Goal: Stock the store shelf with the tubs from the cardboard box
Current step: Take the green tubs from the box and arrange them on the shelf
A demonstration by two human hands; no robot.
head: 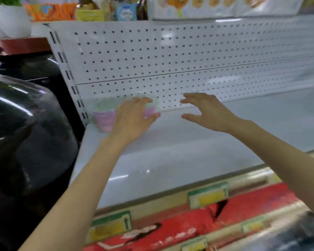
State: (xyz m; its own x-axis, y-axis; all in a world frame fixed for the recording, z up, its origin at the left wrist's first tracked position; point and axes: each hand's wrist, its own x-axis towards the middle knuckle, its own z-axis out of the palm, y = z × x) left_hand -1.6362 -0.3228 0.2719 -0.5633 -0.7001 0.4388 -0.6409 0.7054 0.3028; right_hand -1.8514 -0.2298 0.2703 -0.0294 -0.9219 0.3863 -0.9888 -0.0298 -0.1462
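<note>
- Your left hand (130,120) is stretched forward and lies against the tub (103,118). Its fingertips are at the tub's top edge and its thumb is stuck out to the right.
- Motion blur keeps you from telling whether that hand actually grips the tub or only touches it.
- The tub is pale pink with a lighter, greenish top. It shows behind and to the left of your left hand, on the shelf (188,142), in the far left corner.
- Just behind the tub stands the perforated back panel (170,57), and the slotted upright (69,75) is just to its left.
- Your right hand (207,113) hovers above the shelf, to the right of your left hand and apart from it. Its fingers are spread wide and point left toward the tub, and it holds nothing.
- Nearer to you than both hands, on the shelf's front edge, are yellow-and-green price tags (208,194).
- Below the tags lie red packages (252,205), too blurred to read.
- Left of your left arm bulges a dark glossy shape (25,124); you cannot tell what it is.
- Above both hands, past the top of the back panel, colourful goods (125,9) stand on a higher shelf.
</note>
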